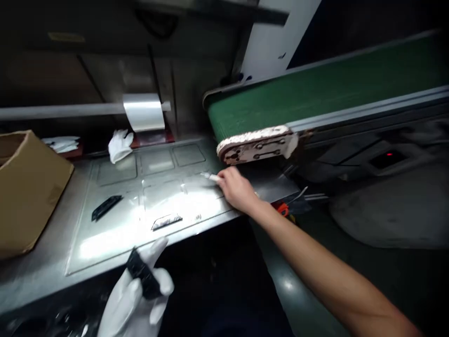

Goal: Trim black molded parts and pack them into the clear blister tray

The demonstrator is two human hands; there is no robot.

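At the shiny metal table (121, 229), the white-gloved left hand (131, 302) grips a black plastic piece (144, 276); the bare right hand (236, 188) pinches a white stick (213, 177).

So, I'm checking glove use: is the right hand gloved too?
No, the right hand is bare, while the left hand wears a white glove.

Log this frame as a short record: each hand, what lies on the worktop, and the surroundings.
Left hand: white-gloved, holding a black part
Right hand: bare, holding a slim pale tool, type unclear
Worktop: another black part; dark-edged piece near the front
Worktop back: loose white glove
Far left: cardboard box
Beyond, right: green conveyor belt
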